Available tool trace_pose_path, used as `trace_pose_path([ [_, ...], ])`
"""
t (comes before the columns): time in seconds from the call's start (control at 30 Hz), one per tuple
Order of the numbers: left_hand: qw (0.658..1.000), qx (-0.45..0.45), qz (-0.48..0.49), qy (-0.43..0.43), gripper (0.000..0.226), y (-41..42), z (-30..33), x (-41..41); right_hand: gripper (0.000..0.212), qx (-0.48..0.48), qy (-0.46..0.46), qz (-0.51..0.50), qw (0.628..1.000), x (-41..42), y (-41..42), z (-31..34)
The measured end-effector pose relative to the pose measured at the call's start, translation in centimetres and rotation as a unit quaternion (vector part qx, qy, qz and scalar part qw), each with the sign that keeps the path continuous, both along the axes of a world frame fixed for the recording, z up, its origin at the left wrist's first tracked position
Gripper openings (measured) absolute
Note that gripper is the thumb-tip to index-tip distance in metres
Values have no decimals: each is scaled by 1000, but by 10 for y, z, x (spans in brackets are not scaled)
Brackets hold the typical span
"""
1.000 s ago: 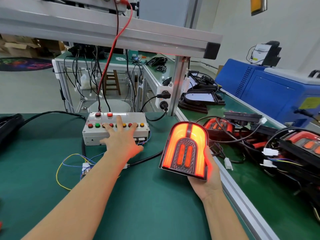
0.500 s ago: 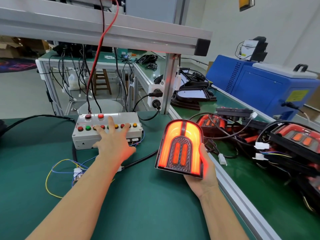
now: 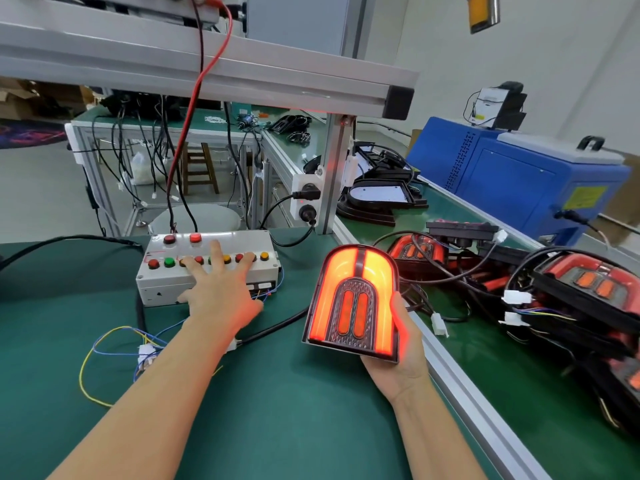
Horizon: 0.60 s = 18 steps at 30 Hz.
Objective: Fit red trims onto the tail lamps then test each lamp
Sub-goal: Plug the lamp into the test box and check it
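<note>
One lamp [image 3: 353,301] lit, held upright-ish over green mat [image 3: 277,410], tilted toward me. R hand [image 3: 398,351] cupped under lamp from behind, fingers wrapped round its rt edge, mostly hidden. L hand [image 3: 220,292] spread flat on switch box [image 3: 207,266], fingertips on btn row; couldn't tell which btns pressed. Judged lamp rigid plastic, light enough for one hand, glossy lens prob slippery + scratch-prone. I'd hold by black rim and back housing, not lens. Cable behind it — mind the tug. More lamps [image 3: 585,285] piled at rt.
</note>
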State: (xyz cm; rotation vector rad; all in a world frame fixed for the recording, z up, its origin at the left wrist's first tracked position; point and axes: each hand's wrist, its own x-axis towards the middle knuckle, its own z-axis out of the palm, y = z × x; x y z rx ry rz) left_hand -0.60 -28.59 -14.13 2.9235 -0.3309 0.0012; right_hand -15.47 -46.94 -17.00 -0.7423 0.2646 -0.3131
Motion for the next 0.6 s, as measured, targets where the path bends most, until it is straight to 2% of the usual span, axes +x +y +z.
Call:
trace_pose_path([
  [0.13, 1000, 4, 5, -3, 82, 1, -2, 1, 52, -4, 14, -8, 1000, 1, 1, 1],
  [0.3, 1000, 12, 2, -11, 82, 0, -4, -1, 43, -16, 16, -7, 1000, 2, -2, -1],
  [0.5, 1000, 12, 5, -2, 80, -1, 1, -2, 47, -7, 9, -10, 1000, 1, -5, -4],
  [0.6, 999, 22, -2, -49, 79, -1, -2, -2, 40, -6, 1, -1, 1000, 2, -6, -3],
])
